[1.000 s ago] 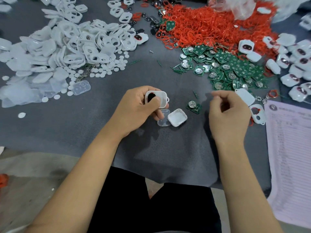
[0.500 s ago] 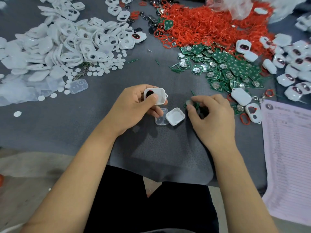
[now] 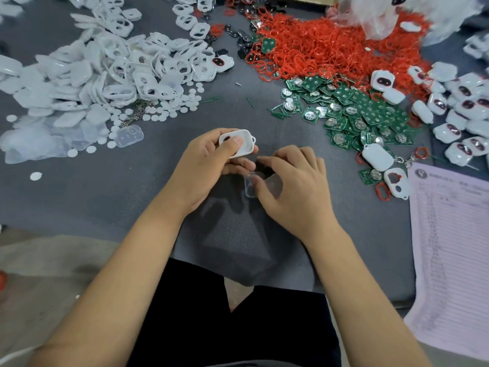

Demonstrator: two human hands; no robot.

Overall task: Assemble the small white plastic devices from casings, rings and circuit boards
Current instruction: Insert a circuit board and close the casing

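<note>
Hands first: your left hand (image 3: pixel 209 160) grips a white casing (image 3: pixel 239 145), with your thumb pressed on top and your fingers curled under it. Your right hand (image 3: pixel 293 186) is just beside it, fingers bent down over the gray mat (image 3: pixel 79 197). Your right thumb touches a small clear plastic piece (image 3: pixel 251 185) lying on the mat under that hand. You cannot tell if your right fingers pinch anything, because they hide what is below them.

Piles sit farther up the mat. White casings (image 3: pixel 119 67) are heaped on the left, with little white round discs (image 3: pixel 169 107) next to them. Red rings (image 3: pixel 330 46) make a big heap at the top right. Green circuit boards (image 3: pixel 352 109) spread out just below the rings. Finished white devices (image 3: pixel 465 109) lie at the far right. A printed paper sheet (image 3: pixel 455 247) rests on the right edge.
</note>
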